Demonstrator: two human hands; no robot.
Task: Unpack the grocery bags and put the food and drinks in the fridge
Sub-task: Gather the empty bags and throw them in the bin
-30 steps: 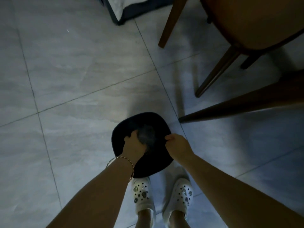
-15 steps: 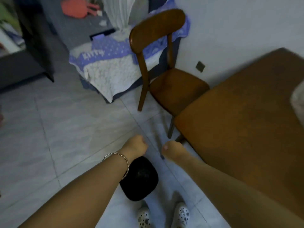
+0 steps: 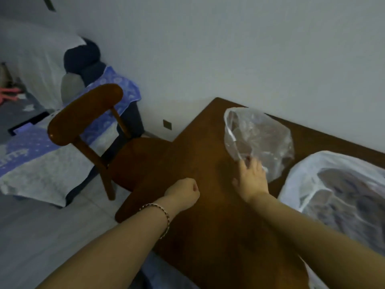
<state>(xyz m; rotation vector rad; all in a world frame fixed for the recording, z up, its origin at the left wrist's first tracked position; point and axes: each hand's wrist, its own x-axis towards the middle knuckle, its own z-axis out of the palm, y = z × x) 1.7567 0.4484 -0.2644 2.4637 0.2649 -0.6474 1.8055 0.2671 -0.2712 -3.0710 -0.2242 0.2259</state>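
Observation:
Two grocery bags lie on the brown wooden table (image 3: 210, 232). A clear plastic bag (image 3: 268, 134) sits near the far edge, its contents dark and indistinct. A larger white plastic bag (image 3: 337, 184) holding dark items lies at the right. My right hand (image 3: 252, 181) stretches over the table, and its straight fingers touch the clear bag's near rim. Over the table's left edge hovers my left hand (image 3: 183, 193), curled into a fist with nothing in it. No fridge is in view.
A wooden chair (image 3: 87, 115) stands at the table's left end, its seat tucked against it. Behind it is a bed with a blue and white blanket (image 3: 41, 155). A pale wall runs along the table's far side. Grey floor tiles (image 3: 41, 236) lie at the lower left.
My view has lifted from the floor to the table. Both hands have let go of the black round thing on the floor. My right hand has reached out to the clear bag.

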